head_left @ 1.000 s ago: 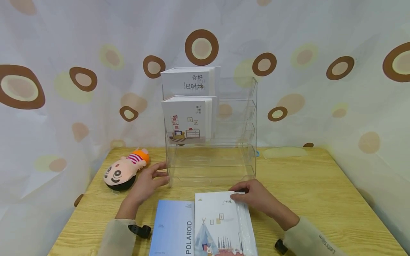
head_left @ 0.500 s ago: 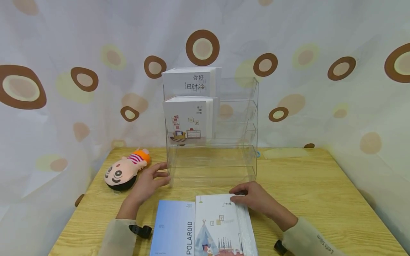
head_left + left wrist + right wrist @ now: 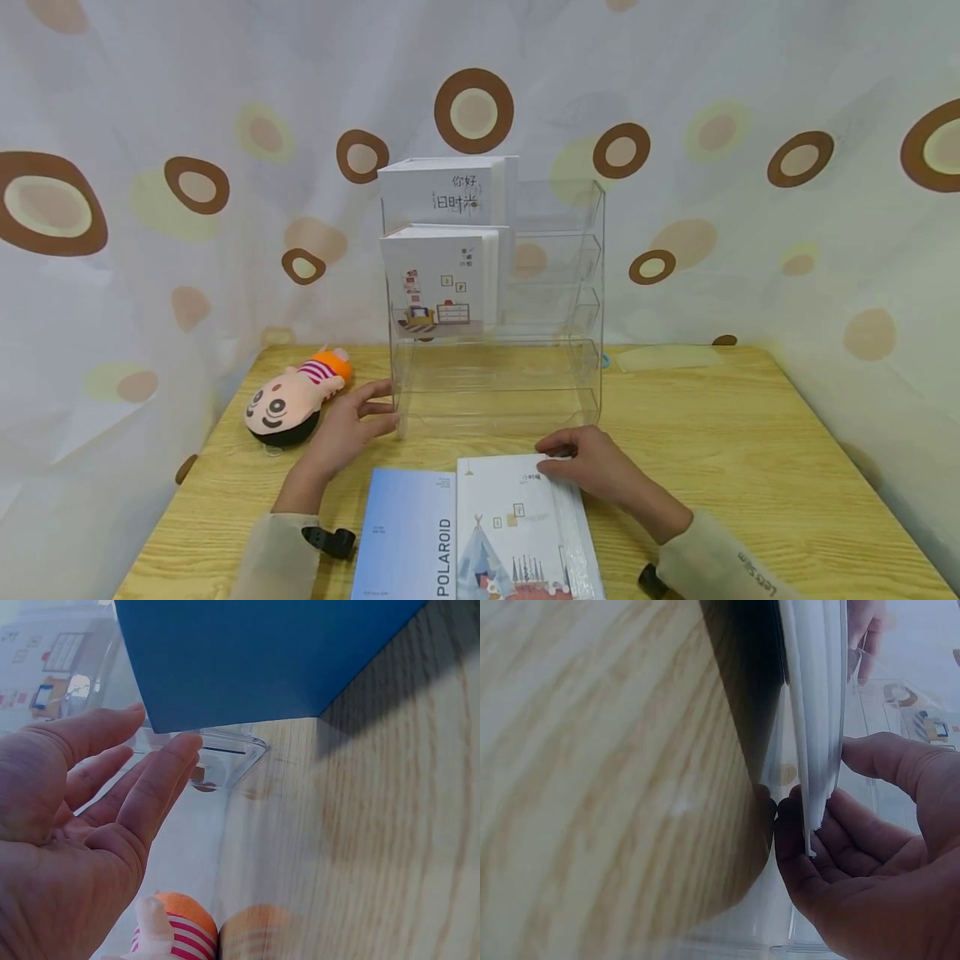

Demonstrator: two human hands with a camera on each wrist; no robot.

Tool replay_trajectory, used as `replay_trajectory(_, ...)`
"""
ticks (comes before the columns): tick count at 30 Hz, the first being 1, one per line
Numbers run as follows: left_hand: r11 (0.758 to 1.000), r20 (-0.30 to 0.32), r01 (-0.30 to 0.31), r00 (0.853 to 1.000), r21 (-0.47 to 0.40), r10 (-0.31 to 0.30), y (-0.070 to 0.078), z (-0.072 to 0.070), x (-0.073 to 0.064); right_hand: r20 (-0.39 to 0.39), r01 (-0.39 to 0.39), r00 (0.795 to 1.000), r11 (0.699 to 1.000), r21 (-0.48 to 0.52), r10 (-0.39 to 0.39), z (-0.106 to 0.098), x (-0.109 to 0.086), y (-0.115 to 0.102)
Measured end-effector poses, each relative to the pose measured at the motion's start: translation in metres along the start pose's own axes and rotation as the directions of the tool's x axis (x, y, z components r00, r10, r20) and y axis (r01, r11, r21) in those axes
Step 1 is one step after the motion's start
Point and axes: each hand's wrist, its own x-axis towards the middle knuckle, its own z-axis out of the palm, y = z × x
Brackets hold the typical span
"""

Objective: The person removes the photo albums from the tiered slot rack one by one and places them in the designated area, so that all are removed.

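Note:
My right hand (image 3: 596, 467) pinches the far right corner of a white book (image 3: 510, 533) with a teepee on its cover. In the right wrist view its thumb lies on one cover and its fingers curl under the other, the book's edge (image 3: 817, 712) raised off the table. Left of it, side by side, is a blue book (image 3: 405, 533) marked POLAROID. My left hand (image 3: 352, 429) has its fingertips at the lower left side of a clear tiered rack (image 3: 495, 404), fingers loosely extended. Two white books stand in the rack's left part, one upper (image 3: 435, 196), one lower (image 3: 438, 279).
A plush doll (image 3: 288, 404) with an orange and striped body lies just left of my left hand. Behind the wooden table (image 3: 712, 450) hangs a white curtain (image 3: 675, 50) with brown ring prints. A pale flat strip (image 3: 667, 357) lies along the back edge, right of the rack.
The white book's far edge has come down slightly toward me, with my right hand still gripping its corner. The left hand keeps its place at the rack.

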Motion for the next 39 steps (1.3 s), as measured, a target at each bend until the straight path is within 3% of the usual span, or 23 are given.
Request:
replay_trajectory(30,1.000,0.009,-0.004,1.000,0.002,0.004,-0.002,0.001,0.002,-0.113,-0.046,0.993,0.999,-0.002,0.045,0.010,-0.008,-0.006)
replay_trajectory(39,1.000,0.008,-0.002,1.000,-0.018,0.003,0.000,0.001,0.001,-0.118,-0.027,0.993,0.999,-0.017,0.025,0.011,-0.011,-0.006)
